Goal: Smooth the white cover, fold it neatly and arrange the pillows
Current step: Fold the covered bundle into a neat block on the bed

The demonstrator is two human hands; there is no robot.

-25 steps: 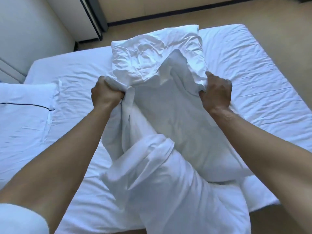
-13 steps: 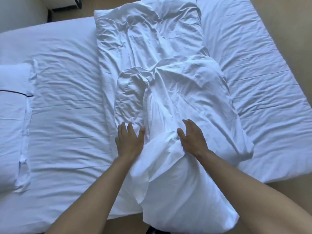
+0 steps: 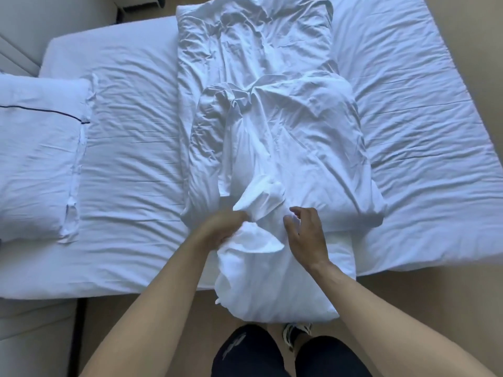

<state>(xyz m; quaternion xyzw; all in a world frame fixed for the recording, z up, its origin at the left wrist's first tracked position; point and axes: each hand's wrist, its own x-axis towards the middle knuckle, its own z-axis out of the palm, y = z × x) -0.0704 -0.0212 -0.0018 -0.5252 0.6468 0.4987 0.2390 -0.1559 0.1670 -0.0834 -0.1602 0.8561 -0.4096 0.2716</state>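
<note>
— So, where is the crumpled white fabric cover [image 3: 272,137]?

— It lies in a long strip across the middle of the bed with the wrinkled white fitted sheet [image 3: 130,148], and its near end spills over the mattress edge and hangs toward the tan floor [image 3: 163,317].

— And the hands?

— The left hand [image 3: 220,227] grips a bunched fold of that cover at the near edge, fingers curled into the cloth. The right hand [image 3: 304,235] sits just beside it, resting on the fabric; its fingers are loosely bent and spread. I cannot tell whether they pinch anything.

— Any pillows?

— One plump white pillow with a thin dark piping line [image 3: 38,159] sits at the left end of the bed, well apart from the cover.

— Anything else?

— Dark trousers [image 3: 245,352] and a shoe [image 3: 295,331] below the hanging cloth.
</note>
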